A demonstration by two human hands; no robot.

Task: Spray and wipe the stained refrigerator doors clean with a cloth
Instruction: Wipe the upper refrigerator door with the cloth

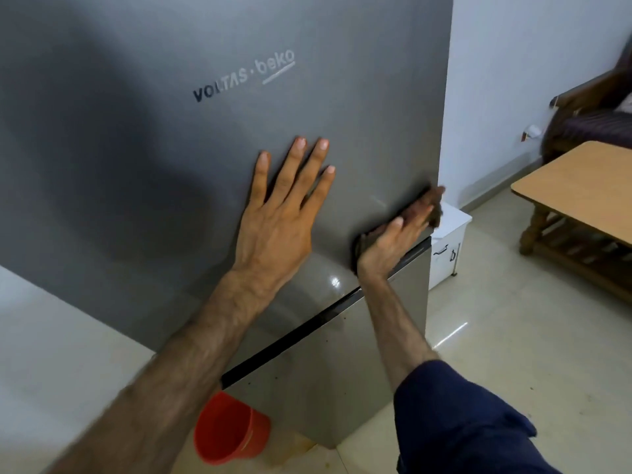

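The grey upper refrigerator door (pixel 171 148) fills most of the view, with the lower door (pixel 325 364) beneath a dark gap. My left hand (pixel 277 213) lies flat on the upper door, fingers spread and straight. My right hand (pixel 393 241) presses a dark brown cloth (pixel 434 203) against the upper door's lower right corner, fingers laid straight over it. The cloth is blurred and sticks out past the door's right edge. Small dark specks dot the lower door. No spray bottle is in view.
A red plastic mug (pixel 229 429) stands on the floor by the fridge's lower left. A white box (pixel 448 248) sits right of the fridge. A wooden table (pixel 578 200) and a dark sofa (pixel 595 121) stand at the right. Pale floor tiles (pixel 513 336) lie between.
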